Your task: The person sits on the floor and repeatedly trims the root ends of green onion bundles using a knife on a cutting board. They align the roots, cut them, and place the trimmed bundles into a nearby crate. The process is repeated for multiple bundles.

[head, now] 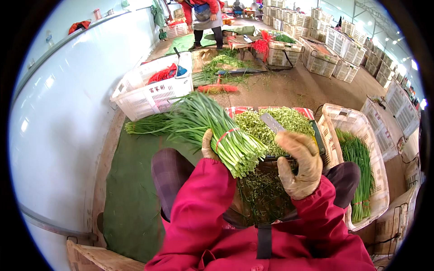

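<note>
My left hand (208, 146), gloved, grips a thick bundle of garlic chives (217, 132). A red band (226, 136) circles the stalks; their pale cut ends point right and toward me, the green leaves up and left. To the right, my gloved right hand (301, 162) is raised with thumb and fingers apart, nothing seen in its palm. Just behind its fingertips shows a knife blade (272, 122), over a heap of chopped pale stalk ends (247, 123). The knife's handle is hidden behind the hand. Another chive bunch (147, 124) lies on the green ground sheet (132, 189).
At right, a white plastic crate (379, 183) holds banded chives (356, 169). Another crate (152, 98) with red ties stands ahead-left, beside the wall (67, 101). A red broom head (218, 88) lies beyond the heap. A co-worker (206, 17) stands farther off, near stacked crates (295, 22).
</note>
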The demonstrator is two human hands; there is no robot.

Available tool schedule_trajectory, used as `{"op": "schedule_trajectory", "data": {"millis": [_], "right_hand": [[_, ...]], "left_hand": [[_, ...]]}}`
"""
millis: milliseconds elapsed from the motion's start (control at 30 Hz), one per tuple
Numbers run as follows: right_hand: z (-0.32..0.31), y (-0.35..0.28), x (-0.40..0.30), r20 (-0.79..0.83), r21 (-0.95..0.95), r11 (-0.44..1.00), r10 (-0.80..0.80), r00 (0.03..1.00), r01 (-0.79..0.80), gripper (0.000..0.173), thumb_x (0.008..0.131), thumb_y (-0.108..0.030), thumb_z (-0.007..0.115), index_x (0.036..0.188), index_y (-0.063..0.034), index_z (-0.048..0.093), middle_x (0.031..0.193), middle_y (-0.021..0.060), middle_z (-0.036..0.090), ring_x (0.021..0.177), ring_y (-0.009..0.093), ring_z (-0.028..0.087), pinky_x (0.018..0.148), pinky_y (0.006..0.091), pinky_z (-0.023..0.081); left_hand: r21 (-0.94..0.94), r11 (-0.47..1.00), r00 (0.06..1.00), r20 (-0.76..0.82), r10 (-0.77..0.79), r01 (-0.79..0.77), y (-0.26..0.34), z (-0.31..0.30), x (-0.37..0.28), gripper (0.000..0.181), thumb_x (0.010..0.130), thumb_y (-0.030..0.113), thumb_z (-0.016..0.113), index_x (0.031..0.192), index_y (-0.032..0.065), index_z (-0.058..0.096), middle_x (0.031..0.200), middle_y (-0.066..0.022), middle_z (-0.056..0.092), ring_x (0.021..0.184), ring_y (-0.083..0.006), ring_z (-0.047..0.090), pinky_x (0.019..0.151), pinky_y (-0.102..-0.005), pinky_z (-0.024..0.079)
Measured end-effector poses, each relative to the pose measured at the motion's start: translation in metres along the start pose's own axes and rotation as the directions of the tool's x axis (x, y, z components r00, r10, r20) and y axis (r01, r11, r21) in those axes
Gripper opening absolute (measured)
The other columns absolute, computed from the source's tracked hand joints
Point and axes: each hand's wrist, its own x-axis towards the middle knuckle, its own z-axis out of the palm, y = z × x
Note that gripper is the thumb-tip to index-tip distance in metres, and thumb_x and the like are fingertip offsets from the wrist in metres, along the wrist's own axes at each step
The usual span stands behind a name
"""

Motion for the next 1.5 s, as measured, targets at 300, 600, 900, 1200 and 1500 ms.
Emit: {"op": "schedule_trajectory", "data": {"millis": [300, 600, 900, 1200, 1500], "right_hand": [[0.013, 0.048, -0.109, 0.655, -0.065, 0.996, 0.003, 0.756, 0.052, 0.026, 0.068, -0.004, 0.068, 0.094, -0.01, 0.068, 0.093, 0.0103, 0.066, 0.081, 0.029, 0.065, 0.068, 0.0406, 0.053], [0.027, 0.008, -0.034, 0.079, -0.22, 0.943, -0.238, 0.968, 0.25, 0.052, 0.065, -0.001, 0.063, 0.115, -0.0126, 0.064, 0.109, 0.0083, 0.06, 0.091, 0.027, 0.06, 0.076, 0.0349, 0.05], [0.001, 0.006, -0.041, 0.236, -0.076, 0.995, 0.073, 0.969, -0.057, 0.043, 0.07, -0.006, 0.065, 0.113, -0.0074, 0.063, 0.093, 0.0088, 0.063, 0.086, 0.029, 0.061, 0.073, 0.0374, 0.05], [0.013, 0.069, -0.151, 0.822, -0.173, 0.973, 0.227, 0.522, -0.15, 0.031, 0.07, -0.008, 0.066, 0.1, -0.0124, 0.067, 0.093, 0.0087, 0.066, 0.081, 0.028, 0.064, 0.068, 0.0389, 0.051], [0.038, -0.005, -0.044, 0.04, -0.301, 0.905, -0.304, 0.952, 0.302, 0.031, 0.07, -0.009, 0.069, 0.1, -0.0147, 0.067, 0.104, 0.0057, 0.058, 0.092, 0.028, 0.058, 0.078, 0.036, 0.05]], "left_hand": [[-0.024, 0.995, 0.99, 0.104, -0.093, 0.096, -0.009, 0.008, 0.009, 0.057, 0.082, 0.047, 0.06, 0.124, 0.0078, 0.057, 0.115, -0.0187, 0.062, 0.101, -0.0372, 0.061, 0.089, -0.0548, 0.051], [-0.043, 0.997, 0.98, 0.191, -0.048, 0.057, -0.005, 0.006, -0.003, 0.063, 0.085, 0.048, 0.058, 0.13, 0.0049, 0.05, 0.121, -0.0257, 0.057, 0.103, -0.04, 0.06, 0.087, -0.0551, 0.052], [0.035, 0.996, 0.992, 0.102, 0.081, -0.085, -0.006, 0.017, 0.002, 0.061, 0.082, 0.05, 0.061, 0.123, 0.0056, 0.056, 0.115, -0.0212, 0.061, 0.1, -0.0374, 0.062, 0.085, -0.0536, 0.053], [-0.002, 0.997, 0.972, 0.221, -0.075, 0.078, -0.014, 0.008, 0.022, 0.063, 0.084, 0.05, 0.06, 0.127, 0.005, 0.053, 0.118, -0.0258, 0.058, 0.1, -0.0406, 0.061, 0.084, -0.0558, 0.053], [0.021, 0.992, 0.969, 0.213, -0.125, 0.123, -0.017, 0.023, -0.004, 0.06, 0.084, 0.047, 0.06, 0.127, 0.0055, 0.053, 0.118, -0.0179, 0.061, 0.1, -0.0333, 0.062, 0.086, -0.0509, 0.053]]}}
